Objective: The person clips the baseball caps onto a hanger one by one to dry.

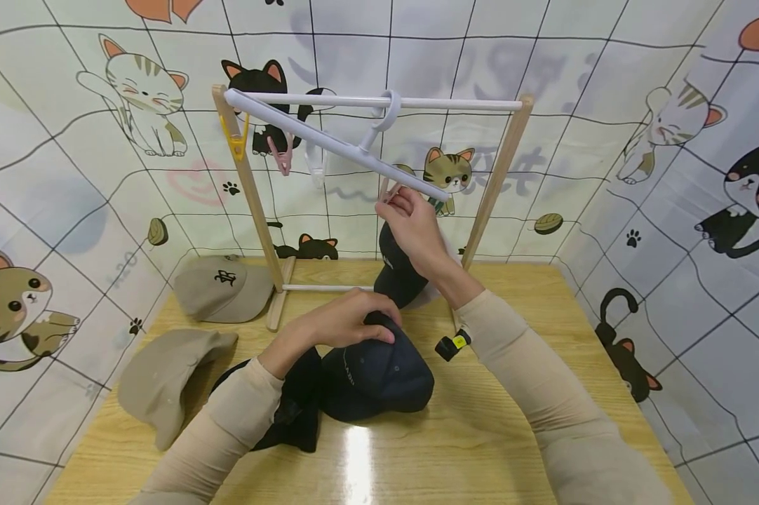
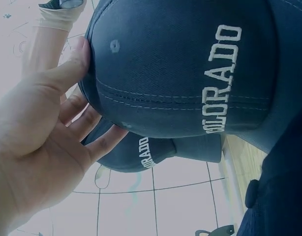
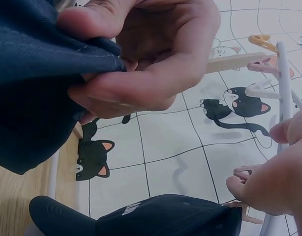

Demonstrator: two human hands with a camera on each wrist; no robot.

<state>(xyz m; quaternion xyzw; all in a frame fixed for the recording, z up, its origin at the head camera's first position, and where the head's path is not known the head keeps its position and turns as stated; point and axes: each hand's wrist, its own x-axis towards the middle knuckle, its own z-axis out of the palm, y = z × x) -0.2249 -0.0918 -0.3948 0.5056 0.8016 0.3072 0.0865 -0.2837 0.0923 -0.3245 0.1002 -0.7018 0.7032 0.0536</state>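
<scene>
One dark cap (image 1: 395, 277) hangs, my left hand (image 1: 348, 319) grips a navy cap (image 1: 386, 375), my right hand (image 1: 420, 235) pinches a clip (image 1: 384, 189), and other caps (image 1: 212, 291) lie unhung.

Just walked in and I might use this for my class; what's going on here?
A person's left hand grips a navy Colorado cap, while the right hand pinches a pale pink clip at the white hanger. A second navy Colorado cap hangs below the hanger. Two beige caps and a dark cap lie on the table.
</scene>
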